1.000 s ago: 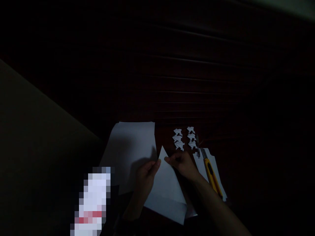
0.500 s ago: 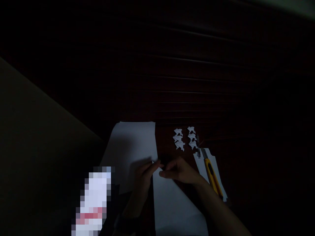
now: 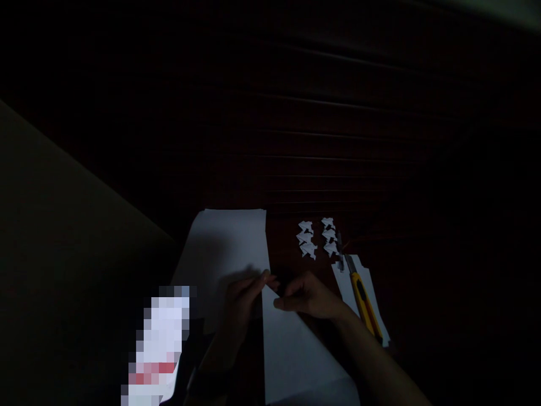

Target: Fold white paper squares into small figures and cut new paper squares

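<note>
A white sheet of paper (image 3: 296, 355) runs from the bottom edge up to a narrow tip between my two hands. My left hand (image 3: 245, 293) pinches the paper near that tip, thumb and fingers together. My right hand (image 3: 306, 296) grips the slanting right edge just below, its thumb lying on the sheet and its other fingers curled. Past my left hand lies a larger stack of white paper (image 3: 236, 242). Dim light hides the exact fold and the fingertips behind the paper.
Several small folded paper figures (image 3: 306, 239) lie in two columns behind my right hand. A yellow utility knife (image 3: 364, 304) rests on white paper pieces (image 3: 378, 299) at the right. On the left is a bright pixelated screen-like object (image 3: 158, 344). Dark slatted wood (image 3: 338, 129) rises behind.
My left hand has shifted slightly left, its thumb now over the paper's tip. The right hand stays almost in place on the edge.
</note>
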Motion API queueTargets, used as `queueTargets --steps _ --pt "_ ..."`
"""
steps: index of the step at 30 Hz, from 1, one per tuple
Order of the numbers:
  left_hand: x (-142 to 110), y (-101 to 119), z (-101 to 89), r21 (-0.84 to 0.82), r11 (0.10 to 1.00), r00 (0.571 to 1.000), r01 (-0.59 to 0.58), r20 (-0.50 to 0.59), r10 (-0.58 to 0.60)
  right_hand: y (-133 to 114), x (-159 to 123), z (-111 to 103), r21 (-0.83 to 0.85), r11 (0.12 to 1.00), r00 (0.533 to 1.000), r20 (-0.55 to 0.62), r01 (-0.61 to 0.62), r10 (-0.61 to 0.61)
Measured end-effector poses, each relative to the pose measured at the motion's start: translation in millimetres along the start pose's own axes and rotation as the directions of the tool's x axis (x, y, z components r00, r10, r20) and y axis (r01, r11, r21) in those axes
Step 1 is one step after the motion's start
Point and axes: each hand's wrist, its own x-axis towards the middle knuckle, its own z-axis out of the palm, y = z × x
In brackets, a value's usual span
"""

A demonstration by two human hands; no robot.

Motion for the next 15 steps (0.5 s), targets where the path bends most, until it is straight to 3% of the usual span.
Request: queueTargets --steps 6,12,15 --pt "1.8 -0.8 -7.4 0.015 1.0 0.996 0.003 -0.085 -0.001 0.7 -0.5 0.0 -0.045 0.999 0.999 0.028 -0.016 0.018" --pt "0.8 0.4 -4.7 0.102 0.994 0.977 0.028 0.207 -0.049 4.2 2.2 0.2 -0.02 0.999 0.999 -0.004 0.035 -0.035" --pt "-3.2 -3.9 -0.9 0.148 0.987 0.975 0.06 0.205 -0.09 6.5 2.7 0.9 -0.021 0.999 1.0 -0.003 0.031 -0.031"
